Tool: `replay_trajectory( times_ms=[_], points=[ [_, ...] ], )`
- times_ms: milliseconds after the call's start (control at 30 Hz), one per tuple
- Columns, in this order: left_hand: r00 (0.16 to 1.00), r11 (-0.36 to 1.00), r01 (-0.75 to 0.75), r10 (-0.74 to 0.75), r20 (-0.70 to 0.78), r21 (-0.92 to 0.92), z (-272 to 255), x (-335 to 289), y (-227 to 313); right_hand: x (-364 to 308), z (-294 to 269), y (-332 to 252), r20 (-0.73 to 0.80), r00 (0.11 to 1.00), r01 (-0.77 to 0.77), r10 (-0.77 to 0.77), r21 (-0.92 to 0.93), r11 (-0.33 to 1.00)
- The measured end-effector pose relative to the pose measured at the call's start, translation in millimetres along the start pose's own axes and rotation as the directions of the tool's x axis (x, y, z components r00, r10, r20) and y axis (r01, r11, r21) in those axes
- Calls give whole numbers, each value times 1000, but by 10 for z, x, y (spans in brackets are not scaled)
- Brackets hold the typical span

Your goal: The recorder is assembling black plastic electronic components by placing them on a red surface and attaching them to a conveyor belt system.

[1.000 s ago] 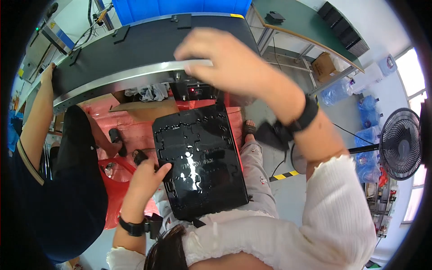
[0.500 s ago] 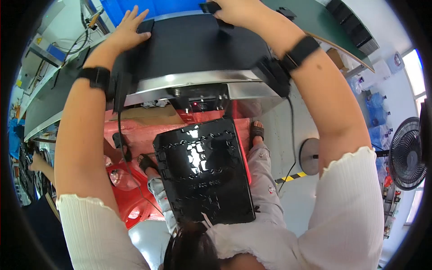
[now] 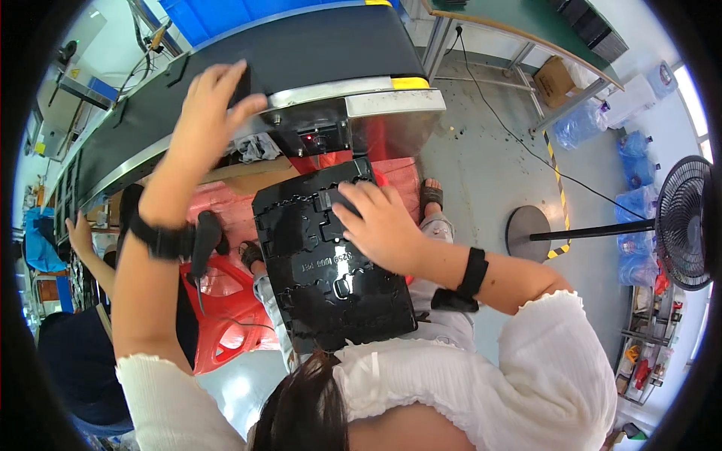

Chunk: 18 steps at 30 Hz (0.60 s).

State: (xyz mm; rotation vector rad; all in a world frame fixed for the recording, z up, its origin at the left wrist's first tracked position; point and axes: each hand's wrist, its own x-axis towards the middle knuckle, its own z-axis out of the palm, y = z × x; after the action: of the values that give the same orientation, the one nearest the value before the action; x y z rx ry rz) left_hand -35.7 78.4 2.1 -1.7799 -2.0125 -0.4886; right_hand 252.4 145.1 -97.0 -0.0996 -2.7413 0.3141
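A glossy black plastic tray [image 3: 301,297] with moulded shapes rests tilted on my lap. My right hand [image 3: 380,229] is over its upper right part, fingers bent, with a small black block [image 3: 342,201] at the fingertips; the hand partly covers it. To the left, my left hand [image 3: 209,113] is raised at the near edge of a black conveyor belt [image 3: 316,45]. Between its thumb and fingers shows another dark block [image 3: 242,84], hard to separate from the dark belt. Both wrists wear black straps.
At the left, another person's hand [image 3: 79,234] reaches toward the belt. Beside my legs stands a red plastic chair [image 3: 226,323]. A black fan [image 3: 681,225] and a green table [image 3: 519,26] are at the right. Behind the belt is a blue bin [image 3: 218,19].
My right hand has come back from the belt to the tray with the small black block. My left hand has drawn nearer to me, toward the belt's edge. The view has shifted.
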Motion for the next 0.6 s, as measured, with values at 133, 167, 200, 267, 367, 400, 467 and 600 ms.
replay_trajectory(
  times_ms=[133, 167, 200, 267, 367, 400, 467, 600],
  points=[
    [989, 984, 64, -39, 144, -169, -349, -721, 791, -394, 135, -173, 4, 991, 136, -137, -144, 980],
    [982, 984, 24, 9, 189, -174, -398, -890, 913, -393, 102, -190, 6, 986, 163, -164, -168, 972],
    [970, 975, 43, 11, 241, -217, -286, -1091, 958, -324, 97, -167, 14, 984, 177, -177, -167, 970],
    [965, 971, 74, -13, 261, -227, -120, -1443, 1075, -117, -93, -145, 333, 935, 172, -124, -121, 978],
    [932, 976, 124, -53, 357, -178, 113, -1687, 1130, 369, -611, -21, 672, 739, 11, -51, 63, 998],
    [920, 974, 143, -66, 386, -174, 170, -1725, 1143, 513, -743, 29, 817, 576, -127, -23, 118, 985],
    [908, 968, 176, -90, 409, -177, 230, -1761, 1182, 788, -952, 156, 750, 633, -116, -192, 337, 934],
    [861, 962, 261, -198, 469, -73, 245, -1790, 1240, 1642, -1420, 215, 463, 865, 18, -195, 360, 933]
  ],
)
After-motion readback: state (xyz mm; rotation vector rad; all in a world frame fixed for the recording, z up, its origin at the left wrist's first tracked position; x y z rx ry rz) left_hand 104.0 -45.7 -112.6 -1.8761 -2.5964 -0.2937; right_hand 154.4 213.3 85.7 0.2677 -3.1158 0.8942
